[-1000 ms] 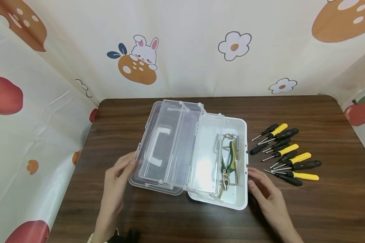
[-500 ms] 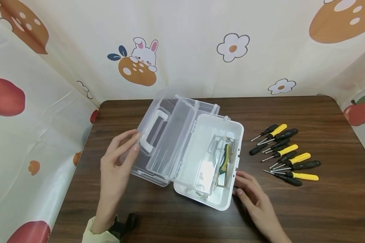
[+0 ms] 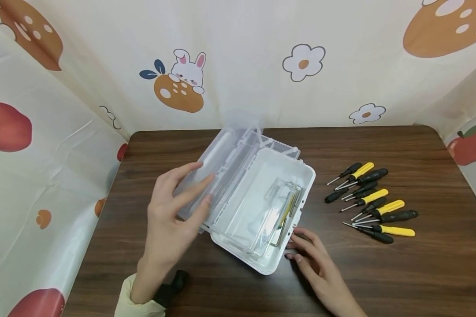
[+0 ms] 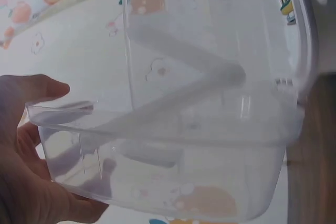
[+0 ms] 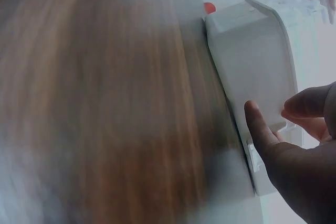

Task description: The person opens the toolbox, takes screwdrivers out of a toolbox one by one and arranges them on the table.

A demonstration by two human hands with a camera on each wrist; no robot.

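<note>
A white toolbox (image 3: pixel 243 263) with a clear lid (image 3: pixel 214 152) lies slantwise on the table, the lid partly raised. My left hand (image 3: pixel 174 215) is at the lid's outer left side, fingers spread and touching it; in the left wrist view the hand (image 4: pixel 31 177) lies about the lid's edge. A clear tray (image 3: pixel 236 160) hangs tilted from the lid. Beneath the clear plastic, L-shaped hex keys (image 3: pixel 277 240) and yellow-green-handled pliers (image 3: pixel 287 209) lie in the box. My right hand (image 3: pixel 315 262) rests at the box's right side, fingertips against its wall (image 5: pixel 252 61).
Several screwdrivers (image 3: pixel 370 207) with black or yellow handles lie in a group right of the box. Around the brown wooden table (image 3: pixel 440 273) hang white curtains (image 3: pixel 254 53) with fruit, flower and rabbit prints.
The left hand has swung the lid and its tray upward and rightward over the box. The box has turned and shifted left, and the right hand has followed along its side.
</note>
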